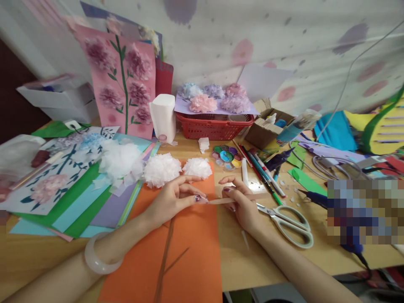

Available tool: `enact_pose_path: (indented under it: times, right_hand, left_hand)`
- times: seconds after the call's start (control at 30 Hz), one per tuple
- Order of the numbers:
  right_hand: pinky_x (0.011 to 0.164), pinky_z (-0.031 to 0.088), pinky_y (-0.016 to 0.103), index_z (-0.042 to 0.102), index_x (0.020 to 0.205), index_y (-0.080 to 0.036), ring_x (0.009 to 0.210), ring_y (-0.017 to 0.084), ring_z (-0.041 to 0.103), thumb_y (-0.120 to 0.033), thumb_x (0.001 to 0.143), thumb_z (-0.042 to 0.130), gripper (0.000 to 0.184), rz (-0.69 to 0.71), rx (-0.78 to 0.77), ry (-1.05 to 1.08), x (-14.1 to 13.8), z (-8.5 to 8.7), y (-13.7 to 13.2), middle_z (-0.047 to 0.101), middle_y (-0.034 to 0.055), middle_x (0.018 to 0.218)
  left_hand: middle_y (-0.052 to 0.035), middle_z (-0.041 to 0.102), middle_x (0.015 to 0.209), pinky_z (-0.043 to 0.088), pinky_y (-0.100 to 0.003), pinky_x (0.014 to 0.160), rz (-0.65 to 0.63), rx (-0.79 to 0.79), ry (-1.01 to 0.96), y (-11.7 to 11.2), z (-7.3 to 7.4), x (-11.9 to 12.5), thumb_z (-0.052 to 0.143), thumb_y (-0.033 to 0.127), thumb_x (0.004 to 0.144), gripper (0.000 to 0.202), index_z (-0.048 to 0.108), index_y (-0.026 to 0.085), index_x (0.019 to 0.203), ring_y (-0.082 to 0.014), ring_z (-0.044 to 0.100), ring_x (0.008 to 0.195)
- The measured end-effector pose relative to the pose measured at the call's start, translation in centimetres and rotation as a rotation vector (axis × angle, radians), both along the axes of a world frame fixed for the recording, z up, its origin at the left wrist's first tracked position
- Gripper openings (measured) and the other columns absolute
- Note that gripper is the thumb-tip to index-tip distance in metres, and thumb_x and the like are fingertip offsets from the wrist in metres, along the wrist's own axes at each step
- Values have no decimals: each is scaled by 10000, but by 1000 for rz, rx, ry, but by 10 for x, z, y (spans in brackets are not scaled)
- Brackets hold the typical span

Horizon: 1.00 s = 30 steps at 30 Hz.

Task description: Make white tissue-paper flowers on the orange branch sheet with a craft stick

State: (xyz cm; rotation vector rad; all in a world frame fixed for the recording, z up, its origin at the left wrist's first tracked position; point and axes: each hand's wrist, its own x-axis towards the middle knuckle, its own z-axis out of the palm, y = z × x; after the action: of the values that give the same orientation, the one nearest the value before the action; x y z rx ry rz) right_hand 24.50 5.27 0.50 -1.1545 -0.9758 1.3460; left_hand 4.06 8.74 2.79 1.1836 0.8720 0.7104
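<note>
Above an orange sheet [192, 244] with brown painted branches, my left hand [176, 195] pinches the left end of a thin pale strip [221, 201]. My right hand [241, 202] grips the same strip farther along, and its other end sticks out to the right past my fingers. Whether the strip is paper or wood I cannot tell. Just behind my left hand, two white tissue-paper pompoms [162, 169] rest at the top of the orange sheet. Scissors [292, 225] with pale handles lie right of my right hand, their blades partly hidden by it.
Coloured paper sheets [78, 210] and white tissue [121, 160] lie at left. Behind stand a red basket [211, 128] with paper flowers and a white container [163, 118]. Paints [226, 155], pencils [263, 168] and a dark blue glue gun [315, 198] with a cord are at right.
</note>
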Motion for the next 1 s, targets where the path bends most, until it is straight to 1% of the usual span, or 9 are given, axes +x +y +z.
enact_pose_path:
  times: [0.13,0.23,0.3,0.37,0.43,0.53,0.77,0.87,1.0]
  right_hand:
    - [437,151,247,595,933,-213,420,85,244,-267,788,600,154,62,-4,-3,-2,3,-1,385,-97,487]
    - [428,126,248,579,882,-209,406,82,178,-265,738,590,155,-6,-7,89,0,4,1,316,-112,450]
    - [428,124,247,574,882,-208,407,79,162,-258,727,588,164,-36,-19,94,1,4,2,302,-117,452]
    - [432,131,246,578,919,-208,411,78,185,-247,752,586,171,4,-29,47,1,3,2,335,-110,476]
    - [437,143,248,582,963,-209,414,80,219,-247,796,573,172,86,-28,4,0,2,0,359,-104,490]
    - [450,163,252,580,995,-213,418,84,244,-264,850,552,156,153,-16,-9,-1,1,-3,359,-103,492]
    - [462,181,253,575,989,-217,422,95,224,-264,847,558,151,108,-13,11,0,0,-1,324,-110,484]
    - [459,180,253,572,970,-216,421,95,216,-267,847,552,135,91,-9,14,0,0,0,323,-111,480]
    - [459,183,251,584,973,-215,419,91,233,-262,847,565,136,79,-17,-4,0,0,0,339,-109,475]
  left_hand:
    - [-48,773,909,529,-326,835,25,-23,9,0,1,0,732,240,725,482,560,165,1169,-184,729,833]
    - [-49,770,907,533,-324,832,43,6,-17,0,0,-1,705,224,738,428,577,170,1143,-193,730,863]
    - [-51,771,902,534,-327,845,47,11,-31,0,0,-1,700,224,748,416,580,167,1142,-203,729,901]
    - [-54,774,912,536,-330,855,42,7,-21,-1,-1,0,700,224,752,426,572,162,1154,-204,729,912]
    - [-57,776,940,541,-331,856,31,-2,-1,-2,-3,1,695,216,757,447,556,160,1178,-197,730,907]
    - [-60,777,960,544,-332,861,3,-4,7,-5,-7,3,674,199,773,454,534,159,1203,-187,730,908]
    - [-62,779,964,516,-361,931,-37,8,30,-9,-5,5,673,223,791,427,544,177,1196,-206,715,996]
    - [-61,777,953,523,-364,926,-28,-20,6,-8,-3,4,664,264,815,407,551,179,1196,-208,721,980]
    - [-66,763,978,534,-335,883,-52,-32,-17,-8,-7,3,690,304,809,453,543,171,1217,-196,715,960]
